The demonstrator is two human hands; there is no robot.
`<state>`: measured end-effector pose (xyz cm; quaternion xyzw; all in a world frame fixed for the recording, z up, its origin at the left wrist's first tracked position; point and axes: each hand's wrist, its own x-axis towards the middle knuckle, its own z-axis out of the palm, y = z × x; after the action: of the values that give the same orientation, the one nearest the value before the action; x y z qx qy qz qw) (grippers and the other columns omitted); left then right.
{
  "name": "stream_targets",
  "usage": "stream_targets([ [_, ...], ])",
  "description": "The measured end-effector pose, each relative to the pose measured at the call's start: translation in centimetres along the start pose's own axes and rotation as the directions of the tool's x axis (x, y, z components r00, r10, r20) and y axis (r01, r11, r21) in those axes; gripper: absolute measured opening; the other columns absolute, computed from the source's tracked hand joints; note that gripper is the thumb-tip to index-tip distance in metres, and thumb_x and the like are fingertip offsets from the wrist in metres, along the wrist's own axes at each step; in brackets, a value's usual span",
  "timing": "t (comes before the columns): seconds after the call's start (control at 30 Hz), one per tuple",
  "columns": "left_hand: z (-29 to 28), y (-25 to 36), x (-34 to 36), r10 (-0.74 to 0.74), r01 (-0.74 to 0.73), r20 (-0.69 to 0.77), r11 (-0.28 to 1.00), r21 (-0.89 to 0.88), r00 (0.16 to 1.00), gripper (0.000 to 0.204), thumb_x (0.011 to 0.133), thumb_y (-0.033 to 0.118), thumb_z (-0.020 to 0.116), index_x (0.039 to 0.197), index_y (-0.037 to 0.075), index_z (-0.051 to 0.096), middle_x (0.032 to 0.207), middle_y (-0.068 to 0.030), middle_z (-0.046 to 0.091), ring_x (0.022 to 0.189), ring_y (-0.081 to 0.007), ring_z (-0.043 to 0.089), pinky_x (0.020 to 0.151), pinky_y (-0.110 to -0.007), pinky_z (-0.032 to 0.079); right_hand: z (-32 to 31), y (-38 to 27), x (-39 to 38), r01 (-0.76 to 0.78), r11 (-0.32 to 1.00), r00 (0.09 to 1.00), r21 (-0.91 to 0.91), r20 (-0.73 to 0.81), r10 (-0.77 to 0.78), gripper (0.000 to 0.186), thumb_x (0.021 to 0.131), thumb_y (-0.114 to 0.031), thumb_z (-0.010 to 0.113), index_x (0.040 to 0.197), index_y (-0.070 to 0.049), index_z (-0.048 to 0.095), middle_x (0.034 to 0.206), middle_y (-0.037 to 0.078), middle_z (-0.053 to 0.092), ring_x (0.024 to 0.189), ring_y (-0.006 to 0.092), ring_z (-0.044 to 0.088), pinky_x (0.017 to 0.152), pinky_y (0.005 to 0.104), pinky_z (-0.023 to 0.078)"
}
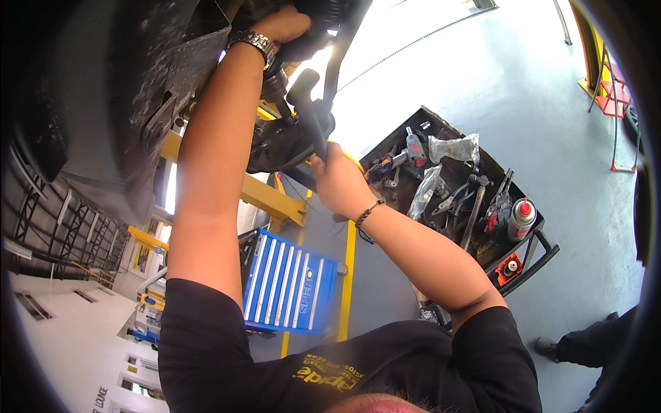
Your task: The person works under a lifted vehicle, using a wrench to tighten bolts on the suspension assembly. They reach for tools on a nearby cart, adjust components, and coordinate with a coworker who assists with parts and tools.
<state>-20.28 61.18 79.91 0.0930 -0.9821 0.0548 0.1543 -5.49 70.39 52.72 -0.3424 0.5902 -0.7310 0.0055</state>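
Overhead at the top, my left hand (282,25), with a metal watch on its wrist, reaches in among dark parts under a raised vehicle (89,96). Its fingers are curled closed beside a ribbed black part (329,12); what they grip is hidden. Lower and to the right, my right hand (341,182) is wrapped round the handle of a dark hammer (311,110). The thick head of the hammer points up, close to a suspension arm (282,148) and a slanting dark bar (339,65).
At right stands a black tool cart (441,118) with a power tool, pliers, another hammer and a spray can (522,219). Below is a blue drawer cabinet (286,282). Yellow lift arms (272,199) cross behind my hands. Another person's leg (592,344) shows at lower right, a red step stool (611,103) farther off.
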Motion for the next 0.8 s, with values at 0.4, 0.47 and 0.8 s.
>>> stream_targets([
  [0.4, 0.5, 1.6, -1.5, 0.018, 0.014, -0.134, 0.971, 0.238, 0.991, 0.068, 0.077, 0.016, 0.068, 0.139, -0.003, 0.049, 0.13, -0.0258, 0.059, 0.121, -0.0353, 0.058, 0.102, -0.041, 0.047, 1.6, -5.8, 3.5, -0.629, 0.46, 0.759, 0.627, 0.622, 0.191, 0.028, 0.104, -0.027, 0.049, 0.108, 0.001, 0.048, 0.075, 0.008, 0.056, 0.053, 0.0175, 0.058, 0.048, 0.036, 0.05],
  [0.47, 0.6, 1.6, -1.7, 0.017, 0.024, -0.153, 0.965, 0.262, 0.988, 0.068, 0.077, 0.017, 0.068, 0.139, -0.003, 0.049, 0.131, -0.0263, 0.058, 0.122, -0.0356, 0.057, 0.103, -0.041, 0.047, 1.5, -5.7, 3.3, -0.643, 0.469, 0.735, 0.606, 0.661, 0.154, 0.03, 0.104, -0.026, 0.049, 0.113, 0.003, 0.047, 0.077, 0.009, 0.055, 0.052, 0.0176, 0.059, 0.046, 0.0356, 0.052],
  [0.8, 0.3, 1.9, -1.9, 0.021, 0.041, -0.189, 0.949, 0.314, 0.982, 0.07, 0.077, 0.019, 0.067, 0.141, -0.002, 0.048, 0.135, -0.0283, 0.056, 0.127, -0.0374, 0.054, 0.106, -0.041, 0.044, -1.5, -4.7, -3.3, -0.6, 0.541, 0.776, 0.589, 0.592, 0.215, 0.034, 0.106, -0.029, 0.046, 0.115, 0.003, 0.048, 0.076, 0.006, 0.056, 0.049, 0.0159, 0.059, 0.046, 0.0318, 0.051],
])
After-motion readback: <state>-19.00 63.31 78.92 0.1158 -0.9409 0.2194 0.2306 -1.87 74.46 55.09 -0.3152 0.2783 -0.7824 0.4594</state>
